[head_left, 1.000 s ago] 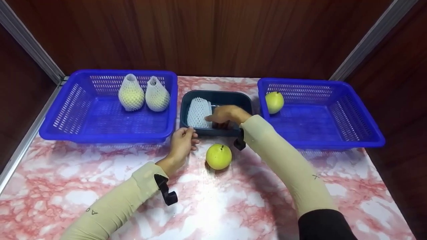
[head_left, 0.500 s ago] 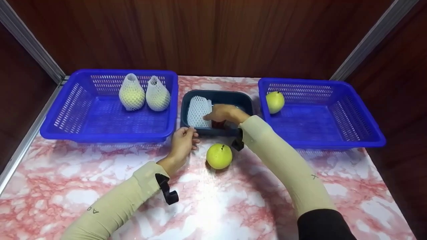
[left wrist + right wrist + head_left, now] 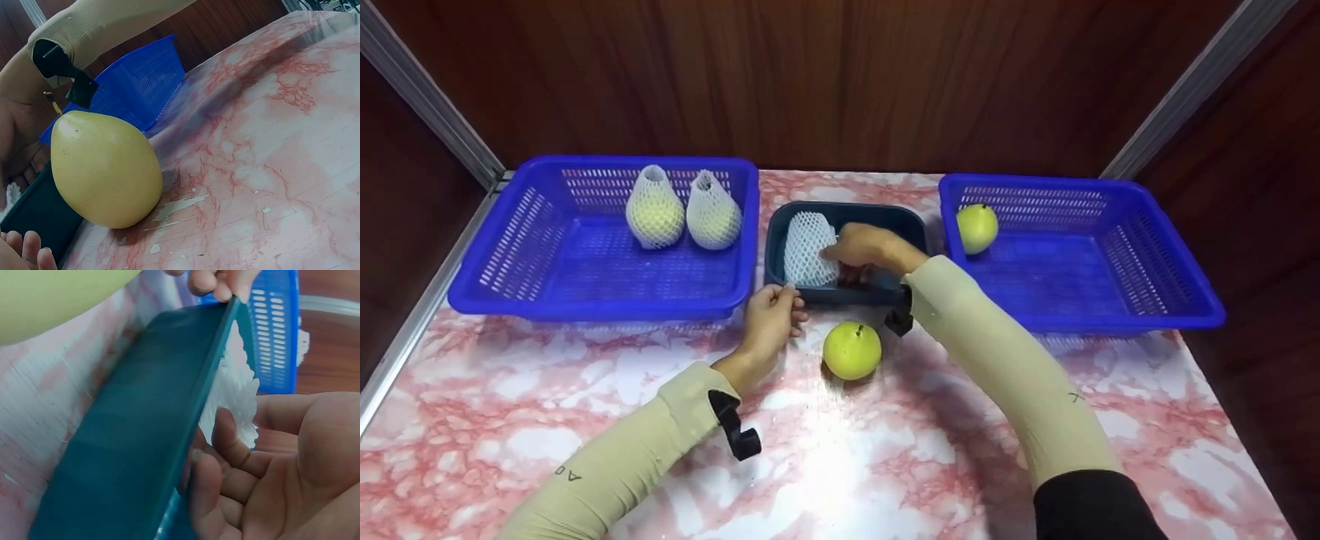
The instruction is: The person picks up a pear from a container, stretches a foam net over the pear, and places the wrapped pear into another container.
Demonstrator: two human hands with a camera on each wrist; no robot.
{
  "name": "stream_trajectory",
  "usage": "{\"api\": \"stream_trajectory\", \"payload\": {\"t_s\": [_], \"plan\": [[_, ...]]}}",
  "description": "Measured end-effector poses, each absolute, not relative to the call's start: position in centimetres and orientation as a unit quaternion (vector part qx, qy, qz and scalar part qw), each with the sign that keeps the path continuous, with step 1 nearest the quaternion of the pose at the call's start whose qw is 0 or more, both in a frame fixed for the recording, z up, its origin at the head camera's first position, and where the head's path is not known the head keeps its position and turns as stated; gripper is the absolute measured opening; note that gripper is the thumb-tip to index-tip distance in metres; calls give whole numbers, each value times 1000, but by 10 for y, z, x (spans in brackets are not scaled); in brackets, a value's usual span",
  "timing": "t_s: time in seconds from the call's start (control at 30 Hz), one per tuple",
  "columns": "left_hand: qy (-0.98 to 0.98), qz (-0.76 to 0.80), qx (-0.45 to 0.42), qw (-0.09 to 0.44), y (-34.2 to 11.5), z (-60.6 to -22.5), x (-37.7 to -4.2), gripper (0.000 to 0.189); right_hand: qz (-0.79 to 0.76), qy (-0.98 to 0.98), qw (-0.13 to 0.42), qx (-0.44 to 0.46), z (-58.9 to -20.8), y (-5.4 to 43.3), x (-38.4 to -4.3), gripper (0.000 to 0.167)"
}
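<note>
At the middle back of the table is a dark green plastic box [image 3: 855, 296] holding white foam net sleeves [image 3: 808, 251]. My right hand [image 3: 870, 247] reaches inside and pinches a sleeve at its right edge. In the right wrist view, that hand's curled fingers [image 3: 225, 430] meet the white netting behind the box wall [image 3: 135, 399]. My left hand [image 3: 769, 322] pinches the box rim at the front left corner. A yellow pear [image 3: 852, 351] stands stem up on the table in front of the box; it looms large in the left wrist view [image 3: 107, 169].
On the left, a blue basket [image 3: 607, 309] holds two net-wrapped pears [image 3: 655, 214]. Another blue basket [image 3: 1110, 324] on the right has one bare pear [image 3: 977, 229] by its left wall. A brown wood-grain panel [image 3: 840, 82] closes off the back.
The pinched foam sleeve has risen a little and shifted slightly in the box, with my right hand moving up alongside. My left hand and the pear have stayed put.
</note>
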State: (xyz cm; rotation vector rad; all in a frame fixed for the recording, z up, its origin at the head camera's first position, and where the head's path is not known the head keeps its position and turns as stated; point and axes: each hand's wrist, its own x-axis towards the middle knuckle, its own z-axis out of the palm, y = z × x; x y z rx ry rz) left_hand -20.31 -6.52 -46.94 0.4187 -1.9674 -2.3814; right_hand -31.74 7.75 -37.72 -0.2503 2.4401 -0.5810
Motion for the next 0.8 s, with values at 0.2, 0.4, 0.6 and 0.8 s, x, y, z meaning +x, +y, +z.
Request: {"api": "stream_trajectory", "payload": {"t_s": [0.2, 0.4, 0.6, 0.8], "plan": [[-634, -762, 135, 15, -66, -470, -203, 21, -257, 917, 288, -101, -364, 82, -313, 38], [-636, -759, 139, 14, -66, -468, -202, 22, -270, 915, 274, -122, -353, 89, -305, 41], [-642, -754, 138, 10, -66, -467, -202, 23, -291, 912, 251, -140, -343, 102, -299, 40], [-637, -759, 134, 0, -68, -467, -202, 23, -339, 893, 248, -160, -331, 118, -290, 33]]}}
